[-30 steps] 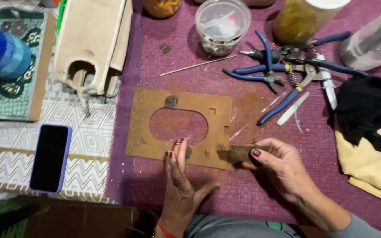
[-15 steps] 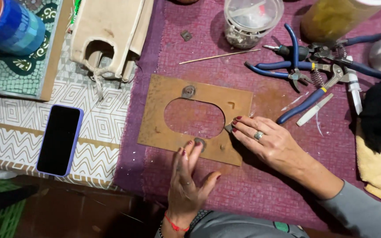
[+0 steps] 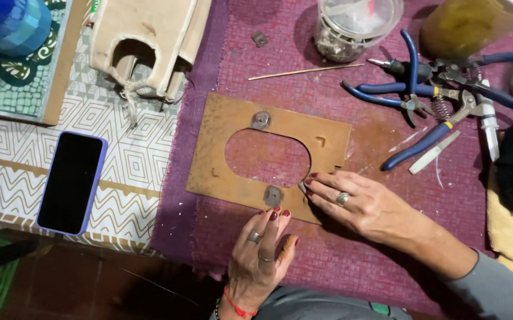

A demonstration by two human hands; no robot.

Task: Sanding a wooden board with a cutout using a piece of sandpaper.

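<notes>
Brown board w/ oval cutout [image 3: 221,148] lay lengthwise left-right; right hand [image 3: 357,204] fingers pressed together flat at oval's right rim — left hand [image 3: 262,249] fingertips bunched at near edge

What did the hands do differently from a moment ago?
The right hand held a brownish piece at the right edge of the brown board; now it lies flat with fingertips at the rim of the oval hole, and that piece is out of sight. The left hand slid back to the near edge, by a small grey piece. The board, phone and pliers stayed put.
</notes>
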